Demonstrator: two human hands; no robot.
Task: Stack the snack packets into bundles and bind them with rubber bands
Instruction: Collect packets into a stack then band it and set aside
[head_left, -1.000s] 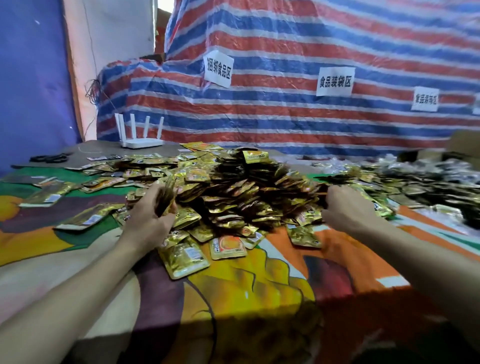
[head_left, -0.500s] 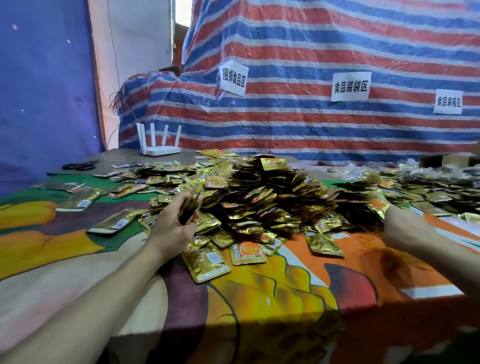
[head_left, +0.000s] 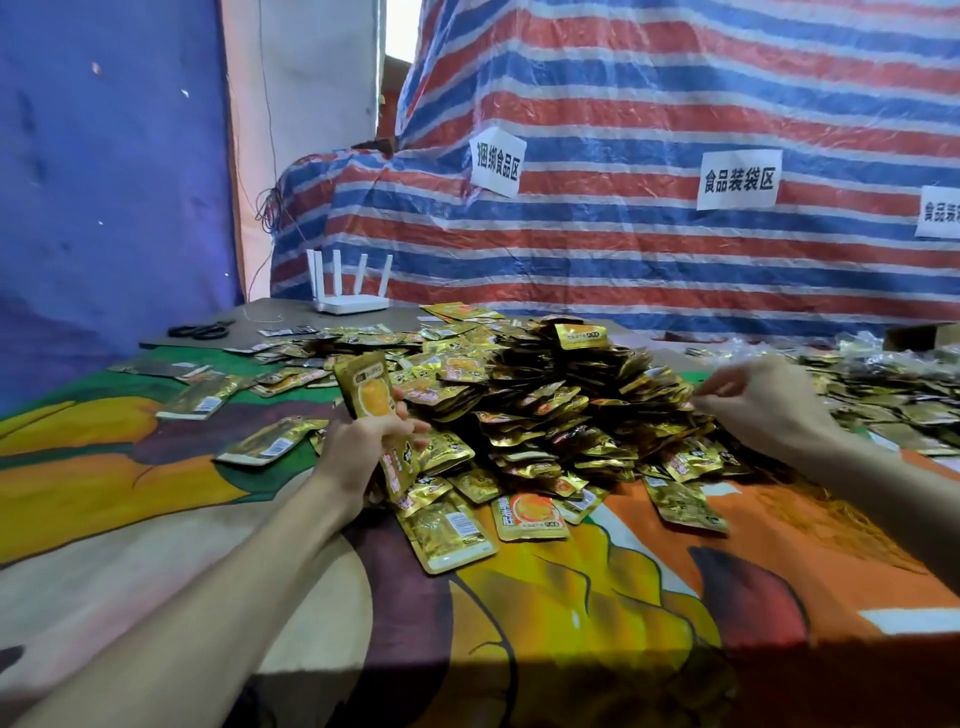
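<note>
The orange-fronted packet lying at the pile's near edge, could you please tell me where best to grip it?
Probably pinch the orange-fronted packet by its near edge, coming from the person's side: it lies flat and face up, that edge is bare on the cloth, while its far edge meets the pile.

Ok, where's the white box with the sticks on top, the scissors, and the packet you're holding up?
white router (head_left: 351, 303), head view, on its flat base below the antennas.
scissors (head_left: 200, 331), head view, on the black handles.
held snack packet (head_left: 370, 396), head view, on the orange picture on its front.
</note>
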